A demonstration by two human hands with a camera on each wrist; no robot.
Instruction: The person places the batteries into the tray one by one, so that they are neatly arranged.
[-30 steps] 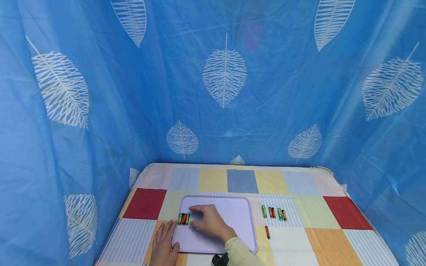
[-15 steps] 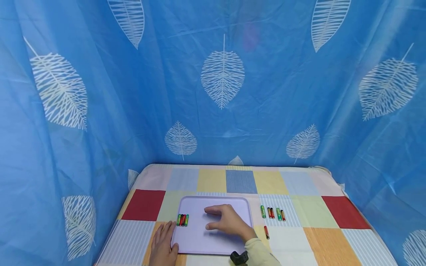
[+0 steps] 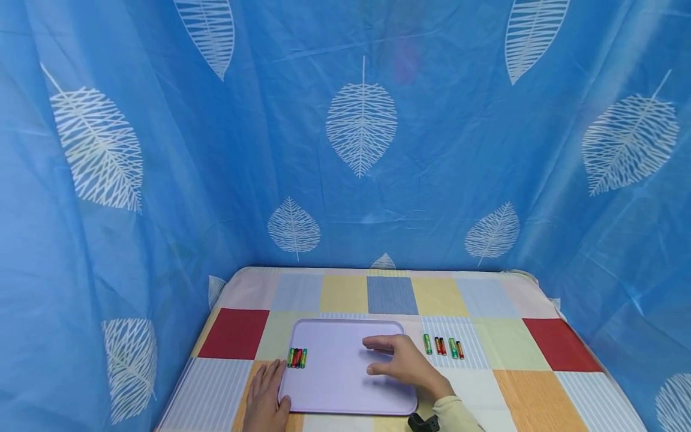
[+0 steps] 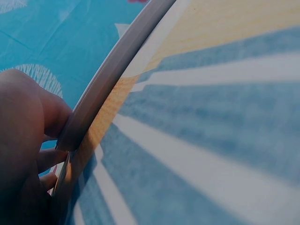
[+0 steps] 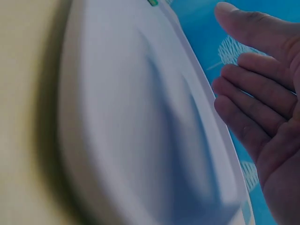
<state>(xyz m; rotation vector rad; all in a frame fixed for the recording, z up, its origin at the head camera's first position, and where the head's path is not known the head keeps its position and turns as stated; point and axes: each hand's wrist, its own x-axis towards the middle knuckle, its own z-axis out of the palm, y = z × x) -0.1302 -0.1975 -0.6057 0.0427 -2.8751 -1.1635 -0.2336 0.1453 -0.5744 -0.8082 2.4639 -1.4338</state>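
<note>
A lilac tray (image 3: 335,384) lies on the table, with a row of several green and red batteries (image 3: 297,358) side by side near its left edge. My left hand (image 3: 266,396) rests at the tray's near left corner; in the left wrist view its thumb (image 4: 56,112) touches the rim. Over the right part of the tray hovers my right hand (image 3: 402,362), fingers extended and thumb apart. The right wrist view shows that palm (image 5: 276,122) holding nothing.
Right of the tray, more batteries lie on the patchwork tablecloth (image 3: 518,396): a green one (image 3: 427,344), a dark red pair (image 3: 440,346), and a green one (image 3: 453,348) beside a red one (image 3: 460,350). A blue leaf-print curtain (image 3: 410,180) encloses the table.
My right hand has moved right, away from the battery row, across the tray. Its wrist now covers the lone red battery on the cloth. The left hand has stayed at the tray corner.
</note>
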